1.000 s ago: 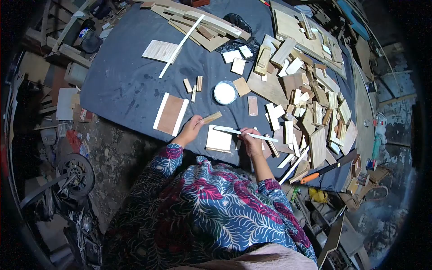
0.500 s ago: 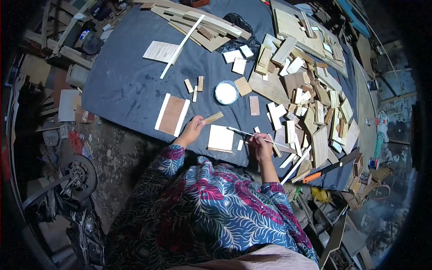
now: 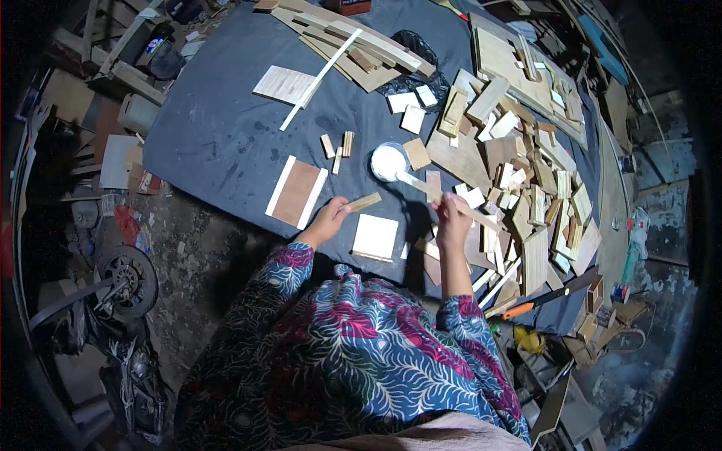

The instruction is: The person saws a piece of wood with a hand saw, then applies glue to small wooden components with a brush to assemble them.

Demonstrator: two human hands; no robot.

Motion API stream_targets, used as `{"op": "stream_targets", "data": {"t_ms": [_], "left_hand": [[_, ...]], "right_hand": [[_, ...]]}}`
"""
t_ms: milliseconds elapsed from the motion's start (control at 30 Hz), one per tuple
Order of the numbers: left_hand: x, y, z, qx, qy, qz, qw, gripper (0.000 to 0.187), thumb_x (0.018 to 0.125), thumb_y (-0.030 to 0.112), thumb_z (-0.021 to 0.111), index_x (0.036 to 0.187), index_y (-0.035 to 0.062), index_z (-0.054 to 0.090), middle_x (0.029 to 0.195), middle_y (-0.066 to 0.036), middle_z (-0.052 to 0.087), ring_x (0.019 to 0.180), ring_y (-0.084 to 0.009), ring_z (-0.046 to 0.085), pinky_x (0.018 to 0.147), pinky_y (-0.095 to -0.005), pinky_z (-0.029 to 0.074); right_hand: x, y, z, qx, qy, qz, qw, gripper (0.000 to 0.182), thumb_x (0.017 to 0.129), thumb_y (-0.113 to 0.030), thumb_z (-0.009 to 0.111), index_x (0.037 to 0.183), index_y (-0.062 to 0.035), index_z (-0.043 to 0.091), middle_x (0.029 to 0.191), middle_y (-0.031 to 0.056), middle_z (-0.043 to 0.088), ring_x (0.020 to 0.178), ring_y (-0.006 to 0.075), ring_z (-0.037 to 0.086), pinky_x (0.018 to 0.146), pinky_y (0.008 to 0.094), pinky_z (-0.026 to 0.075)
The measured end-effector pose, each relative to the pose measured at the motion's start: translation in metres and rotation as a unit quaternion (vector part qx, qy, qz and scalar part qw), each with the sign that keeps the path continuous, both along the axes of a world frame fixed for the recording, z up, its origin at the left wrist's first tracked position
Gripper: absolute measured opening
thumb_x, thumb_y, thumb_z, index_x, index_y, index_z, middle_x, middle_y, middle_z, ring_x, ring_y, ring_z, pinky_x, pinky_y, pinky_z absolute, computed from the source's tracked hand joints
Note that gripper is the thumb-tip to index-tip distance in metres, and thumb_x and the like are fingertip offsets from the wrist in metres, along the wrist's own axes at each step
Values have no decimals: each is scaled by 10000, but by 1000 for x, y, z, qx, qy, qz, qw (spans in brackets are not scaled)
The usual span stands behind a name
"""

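My left hand (image 3: 327, 223) is closed on one end of a short wooden strip (image 3: 366, 201), which points to the right above the dark cloth. In my right hand (image 3: 453, 224) is a long flat wooden stick (image 3: 423, 187); its white-coated tip reaches the round tub of white paste (image 3: 389, 161). Between my hands and nearer my body lies a square white board (image 3: 375, 234) with a wooden strip along its near edge. To the left of my left hand rests a brown panel (image 3: 298, 192) with white strips on two sides.
Several small wood blocks (image 3: 337, 158) stand beyond my left hand. A large heap of wood offcuts (image 3: 519, 173) covers the right side. Long boards (image 3: 338, 45) lie at the back. A saw with an orange handle (image 3: 519, 310) sits at the right front edge.
My right hand has moved forward and swung the stick's tip from near the square board to the paste tub. My left hand still holds the strip. The whole view has shifted slightly.
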State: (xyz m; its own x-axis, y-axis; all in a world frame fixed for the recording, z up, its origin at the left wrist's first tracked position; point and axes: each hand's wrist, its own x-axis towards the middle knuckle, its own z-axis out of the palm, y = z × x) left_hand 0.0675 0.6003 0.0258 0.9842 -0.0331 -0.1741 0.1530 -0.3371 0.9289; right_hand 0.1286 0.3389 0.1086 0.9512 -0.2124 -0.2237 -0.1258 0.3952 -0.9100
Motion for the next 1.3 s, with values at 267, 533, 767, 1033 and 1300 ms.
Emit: {"op": "stream_targets", "data": {"t_ms": [267,533,767,1033,1300], "left_hand": [[-1,-2,-2,-9,-40,4,999,244,892,214,473,1012,2,452,867,-132,544,836,-187,538,735,-305,425],[-2,0,-3,-7,-27,8,1000,248,886,199,476,1028,-4,451,923,-162,556,882,-238,549,767,-326,426],[-1,2,1,-17,-19,-7,1000,245,884,210,478,1011,3,449,899,-154,552,859,-244,547,761,-327,419],[0,2,-1,-28,-19,-10,999,248,885,201,476,1021,-4,445,917,-149,555,861,-229,542,765,-318,420],[0,1,3,-17,-11,-9,1000,238,885,198,471,1020,3,446,917,-146,553,861,-229,541,758,-319,421]], "right_hand": [[43,49,-21,-219,-49,0,974,126,794,-92,601,783,28,566,664,86,574,560,152,568,524,257,473],[30,3,-38,182,152,-71,969,105,831,-76,520,868,18,493,752,127,576,598,209,600,526,283,539],[-34,-26,-6,44,85,80,992,121,807,-58,583,885,6,516,727,104,580,659,204,605,587,310,542],[-52,-11,-26,19,71,129,989,83,779,-30,597,818,22,544,755,111,581,668,203,589,641,270,481],[-50,5,-46,-45,46,173,983,31,773,-17,573,786,-2,550,752,85,583,664,188,582,620,276,482]]}}
